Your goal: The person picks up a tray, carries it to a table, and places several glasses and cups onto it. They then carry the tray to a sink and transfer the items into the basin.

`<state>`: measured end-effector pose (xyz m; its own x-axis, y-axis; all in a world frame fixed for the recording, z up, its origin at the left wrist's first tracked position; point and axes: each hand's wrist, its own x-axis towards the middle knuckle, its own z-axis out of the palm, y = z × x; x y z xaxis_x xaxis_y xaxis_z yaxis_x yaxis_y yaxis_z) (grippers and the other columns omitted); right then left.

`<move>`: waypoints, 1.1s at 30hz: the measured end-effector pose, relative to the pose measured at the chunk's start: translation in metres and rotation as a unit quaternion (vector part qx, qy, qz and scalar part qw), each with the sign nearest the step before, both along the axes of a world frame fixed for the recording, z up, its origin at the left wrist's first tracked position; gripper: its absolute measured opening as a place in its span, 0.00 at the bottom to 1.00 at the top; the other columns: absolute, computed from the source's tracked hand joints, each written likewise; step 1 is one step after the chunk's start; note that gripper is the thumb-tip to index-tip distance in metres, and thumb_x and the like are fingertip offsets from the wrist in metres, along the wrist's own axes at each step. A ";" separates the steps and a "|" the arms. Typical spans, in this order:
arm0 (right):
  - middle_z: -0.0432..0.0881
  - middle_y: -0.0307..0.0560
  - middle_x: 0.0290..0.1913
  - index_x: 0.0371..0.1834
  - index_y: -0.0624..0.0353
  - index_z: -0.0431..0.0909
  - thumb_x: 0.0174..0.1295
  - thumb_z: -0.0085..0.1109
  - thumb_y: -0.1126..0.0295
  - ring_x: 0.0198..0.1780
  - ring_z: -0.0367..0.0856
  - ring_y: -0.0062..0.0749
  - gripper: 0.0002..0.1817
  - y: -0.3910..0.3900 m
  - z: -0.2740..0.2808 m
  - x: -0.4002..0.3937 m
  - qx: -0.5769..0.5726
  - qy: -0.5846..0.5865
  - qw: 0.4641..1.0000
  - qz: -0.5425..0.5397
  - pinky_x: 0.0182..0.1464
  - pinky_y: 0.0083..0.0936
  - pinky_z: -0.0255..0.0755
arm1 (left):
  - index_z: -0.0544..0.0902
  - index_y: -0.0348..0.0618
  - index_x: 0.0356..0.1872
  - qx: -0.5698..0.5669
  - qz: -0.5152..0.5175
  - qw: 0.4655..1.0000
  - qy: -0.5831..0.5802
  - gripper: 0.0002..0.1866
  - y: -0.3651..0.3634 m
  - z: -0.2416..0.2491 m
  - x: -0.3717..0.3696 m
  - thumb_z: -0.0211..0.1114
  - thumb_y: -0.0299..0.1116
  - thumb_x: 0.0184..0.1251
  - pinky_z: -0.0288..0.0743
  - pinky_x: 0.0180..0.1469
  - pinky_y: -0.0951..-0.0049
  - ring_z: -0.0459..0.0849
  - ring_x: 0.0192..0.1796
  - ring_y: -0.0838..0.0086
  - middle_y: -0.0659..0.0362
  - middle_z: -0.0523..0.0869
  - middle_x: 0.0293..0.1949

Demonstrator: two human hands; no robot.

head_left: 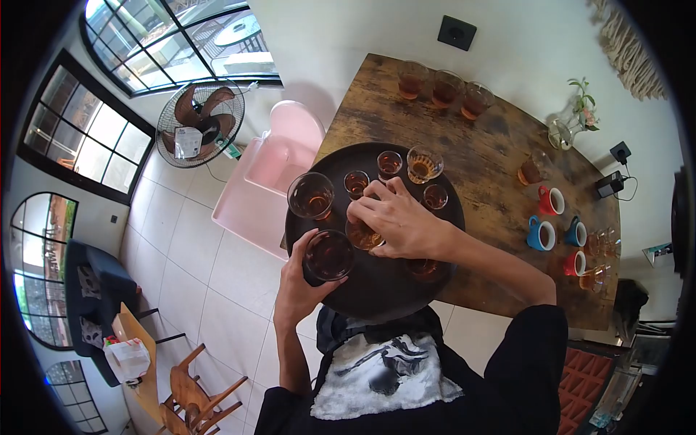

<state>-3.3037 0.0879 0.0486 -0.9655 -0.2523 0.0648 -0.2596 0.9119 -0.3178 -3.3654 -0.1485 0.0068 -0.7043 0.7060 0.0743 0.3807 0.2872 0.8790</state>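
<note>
The left hand (296,279) grips the near edge of the round tray (377,290) and wraps a large glass (328,255) of dark tea at the tray's rim. The right hand (397,221) reaches across and closes its fingers over a smaller glass (360,237) in the middle. Behind it, five more filled glasses stand on the tray, so loading looks well along. Farther back on the table (493,159), three glasses (444,88) and some coloured cups (554,225) remain off the tray.

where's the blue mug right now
In the head view, the blue ceramic mug stands on the wooden table, right of the round dark tray, just below a red mug.
</note>
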 end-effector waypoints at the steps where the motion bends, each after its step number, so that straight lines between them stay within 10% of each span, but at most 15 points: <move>1: 0.77 0.38 0.49 0.49 0.52 0.73 0.42 0.77 0.59 0.58 0.69 0.36 0.30 0.001 0.000 0.001 -0.004 0.007 1.000 0.005 0.62 0.39 0.56 | 0.64 0.46 0.69 0.002 -0.001 1.000 0.007 0.51 0.000 -0.001 0.000 0.83 0.29 0.39 0.74 0.64 0.62 0.81 0.59 0.61 0.53 0.81 0.60; 7: 0.77 0.39 0.49 0.48 0.52 0.73 0.48 0.75 0.56 0.58 0.68 0.36 0.27 0.006 -0.004 0.013 -0.053 0.027 0.998 -0.012 0.62 0.40 0.56 | 0.64 0.42 0.71 0.143 -0.004 0.990 -0.016 0.55 -0.014 -0.013 -0.009 0.86 0.41 0.38 0.74 0.57 0.65 0.79 0.61 0.62 0.50 0.81 0.58; 12: 0.77 0.40 0.52 0.50 0.53 0.74 0.53 0.72 0.59 0.61 0.69 0.35 0.24 0.008 0.000 0.030 -0.089 0.106 0.988 -0.064 0.63 0.40 0.55 | 0.72 0.39 0.64 0.250 0.121 0.957 -0.079 0.23 -0.012 -0.034 -0.029 0.57 0.44 0.76 0.74 0.47 0.73 0.80 0.49 0.71 0.53 0.83 0.52; 18: 0.82 0.46 0.52 0.51 0.58 0.78 0.60 0.64 0.70 0.57 0.78 0.37 0.16 0.020 0.006 0.088 -0.272 0.176 0.883 -0.339 0.62 0.34 0.64 | 0.79 0.36 0.53 0.178 0.260 0.948 -0.047 0.15 0.007 -0.034 -0.062 0.54 0.37 0.77 0.73 0.43 0.73 0.78 0.41 0.75 0.56 0.83 0.44; 25: 0.81 0.47 0.46 0.58 0.61 0.77 0.65 0.60 0.72 0.47 0.79 0.31 0.18 -0.025 -0.074 0.161 -0.350 0.179 0.682 -0.616 0.54 0.29 0.71 | 0.81 0.36 0.50 0.037 0.174 0.983 -0.046 0.14 0.032 -0.060 -0.117 0.57 0.36 0.75 0.74 0.40 0.70 0.80 0.38 0.72 0.54 0.85 0.38; 29: 0.80 0.47 0.38 0.57 0.62 0.79 0.67 0.60 0.70 0.38 0.77 0.28 0.17 -0.047 -0.093 0.159 -0.218 0.175 0.731 -0.623 0.44 0.29 0.72 | 0.82 0.37 0.46 0.046 0.106 0.991 -0.067 0.12 0.044 -0.082 -0.131 0.62 0.35 0.71 0.75 0.38 0.69 0.80 0.35 0.71 0.53 0.85 0.37; 33: 0.77 0.46 0.20 0.59 0.63 0.76 0.67 0.60 0.67 0.22 0.76 0.33 0.20 -0.069 -0.077 0.144 -0.244 0.139 0.654 -0.703 0.34 0.32 0.72 | 0.82 0.35 0.41 0.033 0.054 0.995 -0.072 0.12 0.053 -0.092 -0.152 0.65 0.36 0.69 0.71 0.32 0.70 0.77 0.29 0.74 0.57 0.83 0.27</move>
<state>-3.1597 0.0189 -0.0286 -0.1557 0.9874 0.0291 0.6159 0.1200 -0.7786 -3.5169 -0.0957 -0.0854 -0.7827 0.6223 0.0104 0.2195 0.2604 0.9402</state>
